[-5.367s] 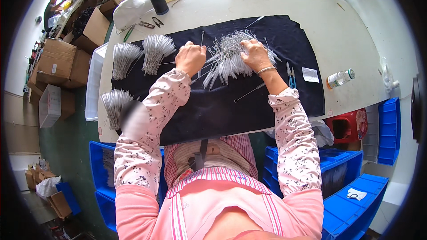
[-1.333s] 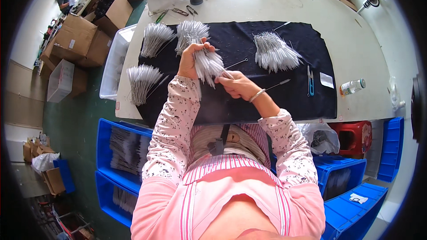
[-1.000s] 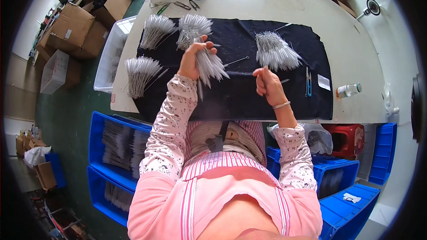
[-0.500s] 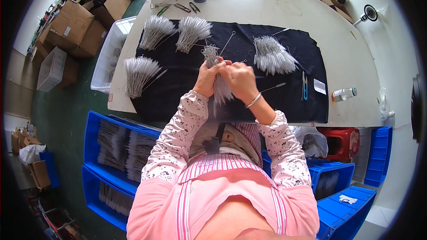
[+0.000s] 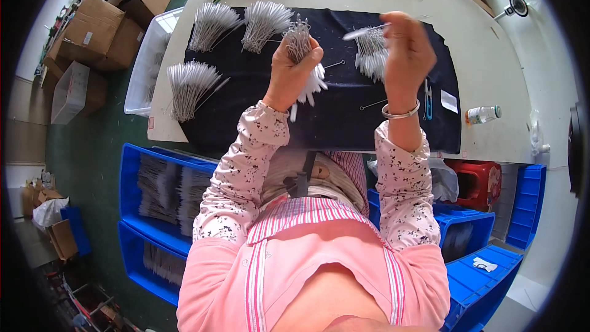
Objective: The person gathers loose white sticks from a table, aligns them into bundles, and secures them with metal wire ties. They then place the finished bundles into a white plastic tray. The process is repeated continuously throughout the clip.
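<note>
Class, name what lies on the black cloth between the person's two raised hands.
In the head view, a single loose brush lies on the black cloth between left hand and right hand.

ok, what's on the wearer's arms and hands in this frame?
Both forearms wear pale pink sleeves with a small dark floral print, over a pink striped top. The left hand is bare, no glove. The right hand is bare too, with a silver bangle at the wrist.
</note>
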### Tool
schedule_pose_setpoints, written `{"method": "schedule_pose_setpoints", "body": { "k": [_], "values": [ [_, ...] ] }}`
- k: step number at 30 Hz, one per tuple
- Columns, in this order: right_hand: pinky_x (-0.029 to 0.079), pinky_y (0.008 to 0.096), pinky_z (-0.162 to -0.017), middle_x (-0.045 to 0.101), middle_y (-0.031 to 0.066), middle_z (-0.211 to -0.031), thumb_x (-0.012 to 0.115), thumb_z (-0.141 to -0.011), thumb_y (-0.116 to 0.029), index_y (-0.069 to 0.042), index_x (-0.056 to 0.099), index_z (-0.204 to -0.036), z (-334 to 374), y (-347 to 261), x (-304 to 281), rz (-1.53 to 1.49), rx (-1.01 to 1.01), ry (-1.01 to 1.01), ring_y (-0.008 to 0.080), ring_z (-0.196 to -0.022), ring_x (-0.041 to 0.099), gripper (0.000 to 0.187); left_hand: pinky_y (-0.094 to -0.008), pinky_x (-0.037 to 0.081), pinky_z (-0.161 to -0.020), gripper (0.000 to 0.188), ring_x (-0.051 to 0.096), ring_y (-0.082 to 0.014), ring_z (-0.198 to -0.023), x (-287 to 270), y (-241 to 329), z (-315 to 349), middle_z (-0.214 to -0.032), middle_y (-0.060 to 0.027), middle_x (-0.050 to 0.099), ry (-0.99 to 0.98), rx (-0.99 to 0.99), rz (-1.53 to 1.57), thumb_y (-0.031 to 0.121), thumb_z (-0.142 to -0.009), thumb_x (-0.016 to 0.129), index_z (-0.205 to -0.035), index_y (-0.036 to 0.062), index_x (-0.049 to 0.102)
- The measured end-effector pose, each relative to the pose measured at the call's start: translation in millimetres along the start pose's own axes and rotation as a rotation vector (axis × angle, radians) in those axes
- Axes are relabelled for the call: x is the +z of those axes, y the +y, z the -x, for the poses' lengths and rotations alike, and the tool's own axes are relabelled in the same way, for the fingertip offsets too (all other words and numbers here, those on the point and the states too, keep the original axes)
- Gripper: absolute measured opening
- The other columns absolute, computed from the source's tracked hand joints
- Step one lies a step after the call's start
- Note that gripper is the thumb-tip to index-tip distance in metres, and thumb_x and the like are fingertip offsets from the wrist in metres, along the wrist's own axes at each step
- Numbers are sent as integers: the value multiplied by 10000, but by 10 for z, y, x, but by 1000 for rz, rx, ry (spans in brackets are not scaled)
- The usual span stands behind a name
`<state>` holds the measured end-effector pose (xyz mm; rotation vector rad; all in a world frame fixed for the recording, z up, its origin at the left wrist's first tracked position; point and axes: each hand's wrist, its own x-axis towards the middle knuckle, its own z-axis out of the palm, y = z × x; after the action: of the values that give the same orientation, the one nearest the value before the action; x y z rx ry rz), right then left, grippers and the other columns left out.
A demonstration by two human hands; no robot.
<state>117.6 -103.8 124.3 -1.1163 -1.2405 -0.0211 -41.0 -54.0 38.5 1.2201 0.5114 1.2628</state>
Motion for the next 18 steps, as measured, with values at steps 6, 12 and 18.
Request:
{"method": "schedule_pose_setpoints", "body": {
  "k": [6,12,18],
  "values": [
    [515,337,-670,663,167,-830,574,-842,-82,0,653,-960,520,372,286,82,193,-605,292,-749,654,164,-213,445,-638,208,494,-26,-716,-55,-140,82,-803,32,568,-110,-12,-281,18,-793,678,-944,46,538],
    [524,310,-695,685,177,-925,524,-820,-53,-5,606,-1134,582,884,331,-137,690,-683,225,-771,674,328,-198,466,-665,295,545,-34,-756,-249,-527,198,-849,11,587,-24,-46,-353,-6,-777,694,-1013,46,525],
    [500,398,-747,637,71,-920,560,-794,-104,-118,654,-910,991,1570,423,825,-150,-977,253,-848,666,150,-205,476,-651,191,553,-38,-719,-170,-563,390,-800,12,603,-75,-2,-447,-13,-765,700,-900,34,575]
  ]
}}
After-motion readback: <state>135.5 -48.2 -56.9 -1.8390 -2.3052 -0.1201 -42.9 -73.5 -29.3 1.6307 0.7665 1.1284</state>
